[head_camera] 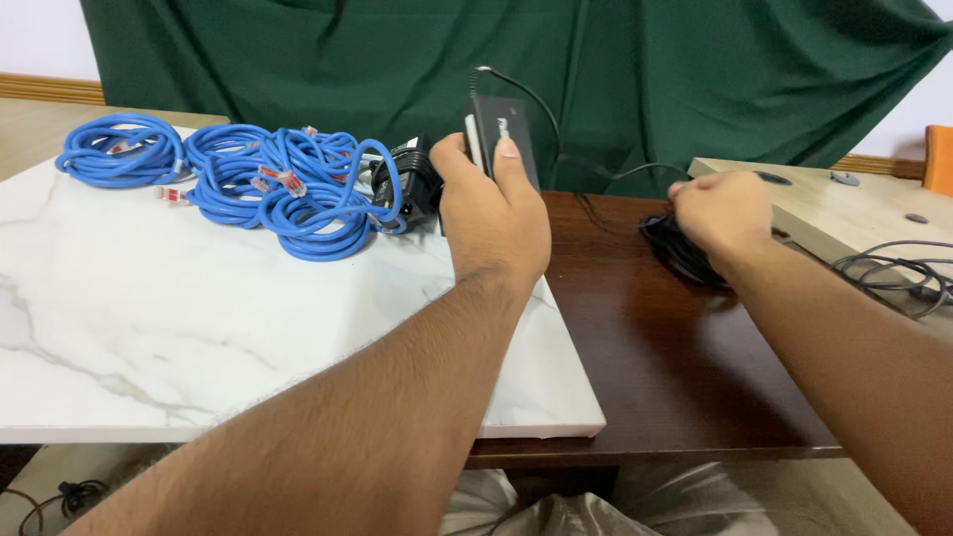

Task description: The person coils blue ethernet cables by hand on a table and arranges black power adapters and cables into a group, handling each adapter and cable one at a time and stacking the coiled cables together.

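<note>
Your left hand (pixel 493 213) is clamped round a black adapter brick (pixel 501 134), thumb on its face, held upright off the desk (pixel 675 367) so its thin lead hangs free. That lead runs right to a black cable bundle (pixel 680 248), which your right hand (pixel 723 210) closes on, pinning it. Blue network cables (pixel 268 184) lie coiled just left of your left hand.

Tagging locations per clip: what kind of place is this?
Probably an indoor makeshift workbench: a marble-look slab on a dark wooden table, coiled blue network cables, and a green cloth backdrop.
</note>
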